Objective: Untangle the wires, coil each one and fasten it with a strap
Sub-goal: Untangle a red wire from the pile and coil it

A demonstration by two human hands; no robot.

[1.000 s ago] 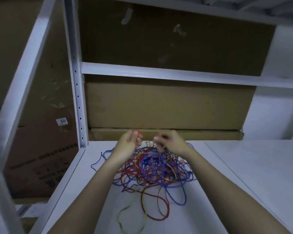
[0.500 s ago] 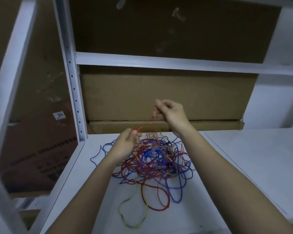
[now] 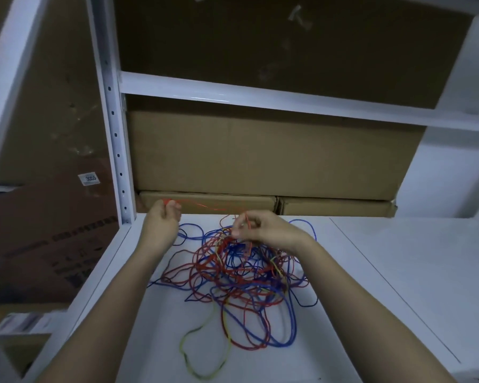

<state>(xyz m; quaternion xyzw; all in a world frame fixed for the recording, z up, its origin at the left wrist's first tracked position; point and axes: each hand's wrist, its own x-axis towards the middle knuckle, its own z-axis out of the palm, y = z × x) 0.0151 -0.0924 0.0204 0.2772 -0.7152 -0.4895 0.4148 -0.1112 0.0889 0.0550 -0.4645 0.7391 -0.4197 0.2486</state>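
A tangle of red, blue and yellow-green wires (image 3: pixel 241 275) lies on the white shelf (image 3: pixel 371 272). A yellow-green loop (image 3: pixel 205 352) trails toward me from it. My left hand (image 3: pixel 163 219) pinches the end of a thin red wire (image 3: pixel 205 207) at the back left of the heap. That red wire runs taut to my right hand (image 3: pixel 260 228), which pinches it just above the tangle's far side. Where the red wire goes inside the heap is hidden by other strands.
Flat cardboard boxes (image 3: pixel 260 156) stand against the back of the shelf behind the hands. A white perforated upright post (image 3: pixel 116 134) rises at the left. A shelf seam (image 3: pixel 385 288) runs along the right. Another brown box (image 3: pixel 53 230) sits left of the post.
My right hand came down from its raised position to just above the tangle. My left hand moved left and back, so the red wire stretches between the hands.
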